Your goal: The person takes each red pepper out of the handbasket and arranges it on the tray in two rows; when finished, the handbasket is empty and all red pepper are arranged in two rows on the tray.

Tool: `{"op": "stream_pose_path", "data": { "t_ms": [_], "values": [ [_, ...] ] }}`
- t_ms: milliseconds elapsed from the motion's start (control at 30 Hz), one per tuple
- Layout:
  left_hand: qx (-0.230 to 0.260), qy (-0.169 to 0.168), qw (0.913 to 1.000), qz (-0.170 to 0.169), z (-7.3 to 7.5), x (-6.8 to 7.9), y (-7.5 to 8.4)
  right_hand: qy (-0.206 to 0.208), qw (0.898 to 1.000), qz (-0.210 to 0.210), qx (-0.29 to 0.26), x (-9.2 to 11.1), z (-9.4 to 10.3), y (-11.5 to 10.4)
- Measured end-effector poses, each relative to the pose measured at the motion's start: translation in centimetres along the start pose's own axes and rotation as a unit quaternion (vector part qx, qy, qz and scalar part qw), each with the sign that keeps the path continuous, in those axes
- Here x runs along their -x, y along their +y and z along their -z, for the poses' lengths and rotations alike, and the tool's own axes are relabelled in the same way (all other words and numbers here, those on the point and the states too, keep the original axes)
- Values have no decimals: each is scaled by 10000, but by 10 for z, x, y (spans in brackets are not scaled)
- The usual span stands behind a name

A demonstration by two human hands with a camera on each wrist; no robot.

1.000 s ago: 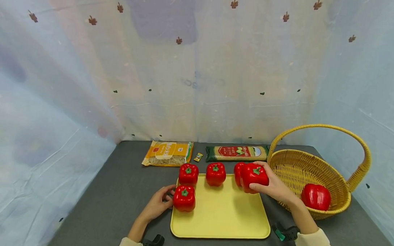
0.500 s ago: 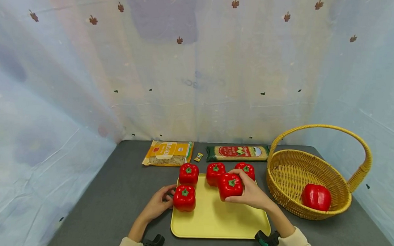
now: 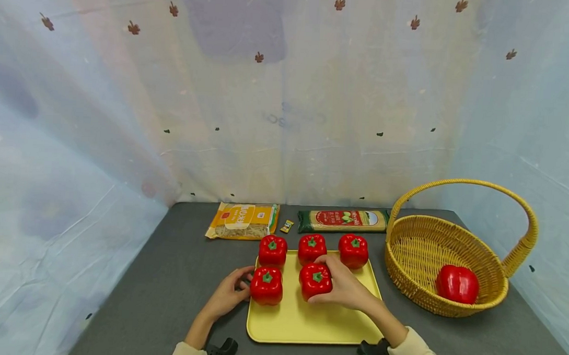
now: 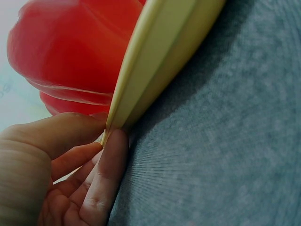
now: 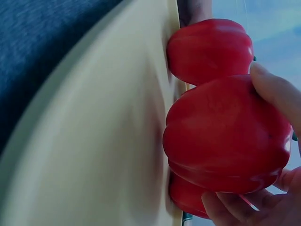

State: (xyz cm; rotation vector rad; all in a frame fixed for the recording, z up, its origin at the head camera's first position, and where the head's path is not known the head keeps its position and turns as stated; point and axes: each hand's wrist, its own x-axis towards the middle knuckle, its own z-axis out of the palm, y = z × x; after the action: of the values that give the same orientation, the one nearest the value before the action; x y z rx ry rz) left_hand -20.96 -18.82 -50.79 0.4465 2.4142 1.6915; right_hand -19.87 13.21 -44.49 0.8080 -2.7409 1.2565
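My right hand (image 3: 344,288) grips a red bell pepper (image 3: 315,281) with a green stem, thumb on the near side and fingers behind. In the right wrist view this bell pepper (image 5: 225,136) is close over the yellow tray (image 5: 94,141). My left hand (image 3: 226,295) pinches the left rim of the tray (image 3: 316,335), thumb inside and fingers outside, as the left wrist view shows. Beside that hand stands another bell pepper (image 3: 266,285), toward the tray's left edge. Three more line the tray's back: left bell pepper (image 3: 272,252), middle bell pepper (image 3: 312,249), right bell pepper (image 3: 353,251).
A yellow wicker basket (image 3: 417,292) with a tall handle stands right of the tray, one bell pepper (image 3: 457,284) lying in it. Behind the tray lie an orange food packet (image 3: 242,221), a small yellow packet (image 3: 286,226) and a green-and-red package (image 3: 343,221).
My right hand has carried its bell pepper left and toward me, from the tray's back right to near the middle, and lower. My left hand has stayed at the tray rim.
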Motion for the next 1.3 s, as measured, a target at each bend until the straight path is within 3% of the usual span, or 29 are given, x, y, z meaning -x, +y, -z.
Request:
{"op": "stream_pose_path", "data": {
  "t_ms": [300,533,1133,1300],
  "values": [
    [-13,-95,10000,-22,1,9,31,-20,10000,-28,65,-3,-8,1],
    [-123,-3,9999,-66,1,-2,-2,-2,9999,-52,126,-2,-9,2],
    [-61,29,10000,-23,0,-1,-2,-57,9997,137,201,1,-2,6],
    [-70,17,10000,-44,0,2,7,-86,9998,119,154,2,-2,5]
  ]
}}
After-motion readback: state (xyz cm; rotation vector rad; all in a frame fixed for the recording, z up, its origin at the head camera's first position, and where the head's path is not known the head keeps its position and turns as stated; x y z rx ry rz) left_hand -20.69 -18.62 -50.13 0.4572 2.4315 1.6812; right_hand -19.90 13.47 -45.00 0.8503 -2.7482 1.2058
